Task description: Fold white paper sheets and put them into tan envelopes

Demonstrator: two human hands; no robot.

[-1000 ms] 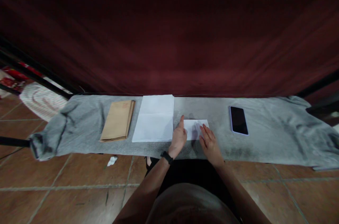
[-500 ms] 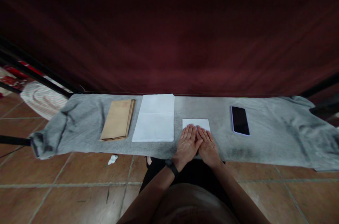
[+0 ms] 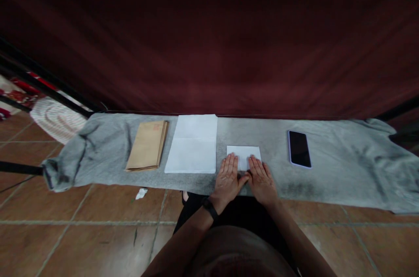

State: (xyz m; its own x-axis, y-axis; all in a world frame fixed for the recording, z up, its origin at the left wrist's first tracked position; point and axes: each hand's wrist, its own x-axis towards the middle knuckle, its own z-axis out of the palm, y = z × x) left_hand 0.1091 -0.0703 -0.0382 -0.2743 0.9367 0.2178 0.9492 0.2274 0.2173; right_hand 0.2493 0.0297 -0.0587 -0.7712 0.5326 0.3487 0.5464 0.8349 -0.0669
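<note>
A small folded white sheet of paper [image 3: 244, 151] lies flat on the grey cloth before me. My left hand [image 3: 228, 177] rests palm down on its left part, fingers stretched forward. On the right part lies my right hand [image 3: 262, 180], also flat with fingers extended. The two thumbs meet near the paper's front edge, and a strip of white shows between the hands. The paper's near edge is mostly covered by my hands. To the left is a stack of larger white paper sheets [image 3: 192, 144] with a crease across it.
Brown envelopes [image 3: 146, 145] are piled left of the white sheets. A phone [image 3: 299, 149] in a pale purple case lies to the right. Grey cloth [image 3: 340, 159] covers the narrow surface, with a dark red curtain [image 3: 209, 59] behind it. Black bars [image 3: 21, 168] stand at both ends.
My hands have slid apart sideways over the small folded paper, opening a gap between the fingers. The view has shifted slightly; the other things stay in place.
</note>
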